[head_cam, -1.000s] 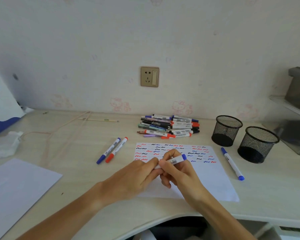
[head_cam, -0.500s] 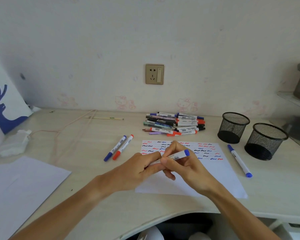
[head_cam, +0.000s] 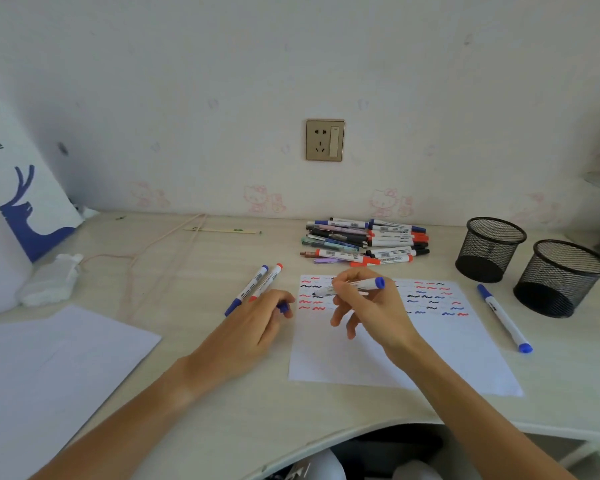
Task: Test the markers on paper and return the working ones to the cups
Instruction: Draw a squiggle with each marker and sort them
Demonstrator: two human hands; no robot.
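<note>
Hands have parted; left hand (head_cam: 253, 320) half-hides blue cap (head_cam: 283, 308).

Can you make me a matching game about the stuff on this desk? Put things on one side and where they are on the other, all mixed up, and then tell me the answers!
Things:
1. Blue cap
2. Uncapped blue marker
3. Marker pile
4. Lone blue marker

Places:
A. Lying on the desk between the test paper and the mesh cups
B. Held in the left hand
C. At the back of the desk, near the wall below the socket
D. In the right hand, tip down on the test paper

Right pairs: 1-B, 2-D, 3-C, 4-A
</note>
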